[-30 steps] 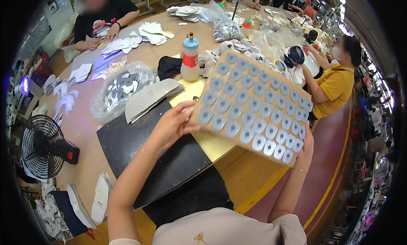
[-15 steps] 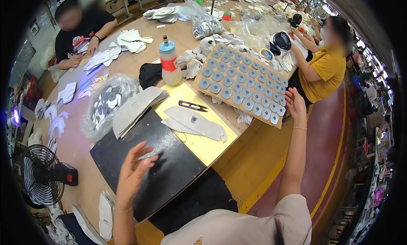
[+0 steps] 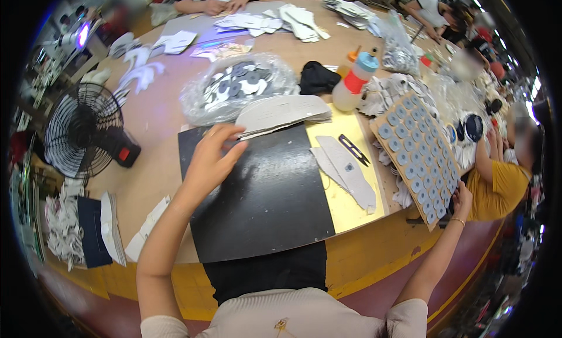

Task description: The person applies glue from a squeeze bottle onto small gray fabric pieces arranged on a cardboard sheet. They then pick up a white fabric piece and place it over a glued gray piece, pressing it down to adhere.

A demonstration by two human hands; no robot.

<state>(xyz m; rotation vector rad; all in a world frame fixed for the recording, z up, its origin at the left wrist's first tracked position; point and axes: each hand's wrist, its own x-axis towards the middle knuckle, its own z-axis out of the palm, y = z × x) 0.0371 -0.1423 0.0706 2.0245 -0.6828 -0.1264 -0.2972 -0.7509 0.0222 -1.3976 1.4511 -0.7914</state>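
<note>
My left hand (image 3: pixel 215 156) is open, thumb and fingers apart, above the black mat (image 3: pixel 263 191) and beside a stack of light grey fabric pieces (image 3: pixel 284 114). At the right, my right hand (image 3: pixel 462 202) has its fingers curled at the edge of a tan board (image 3: pixel 379 127) covered in rows of grey pads (image 3: pixel 411 156). What those fingers pinch, if anything, is too small to make out. On the yellow sheet (image 3: pixel 345 218) lie two overlapping grey fabric pieces (image 3: pixel 346 168), one bearing a small grey pad, and dark thread snips (image 3: pixel 354 150).
A clear bag of grey and white cut pieces (image 3: pixel 240 83), a red-banded bottle (image 3: pixel 350 87) and a black cloth (image 3: pixel 318 79) stand beyond the mat. A black fan (image 3: pixel 85 130) is at the left. Co-workers sit across the table and at the right, one in a yellow shirt (image 3: pixel 504 189).
My view has turned toward the left. My left hand has moved up to the fabric stack, and my right hand has gone from spread beside the board to curled at its edge.
</note>
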